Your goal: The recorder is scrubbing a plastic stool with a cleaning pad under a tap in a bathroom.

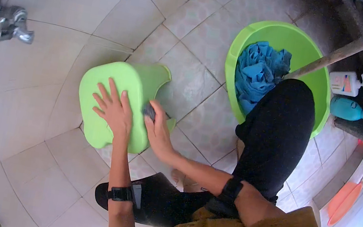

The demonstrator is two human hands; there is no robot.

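A light green plastic stool [100,77] stands on the tiled floor to the left of my legs, close to the wall. My left hand [115,109] lies flat on its top with the fingers spread. At the stool's right edge, my right hand [160,131] is closed around a small dark grey scrubbing pad [148,110]. The pad rests against the stool's side, partly covered by my fingers.
To the right is a green tub [232,64] with wet-looking blue cloth [261,72] inside. A wooden pole [342,53] slants over it. Beyond stand a white pump bottle [344,83] and a blue bottle [348,109]. A metal tap [14,28] juts from the left wall.
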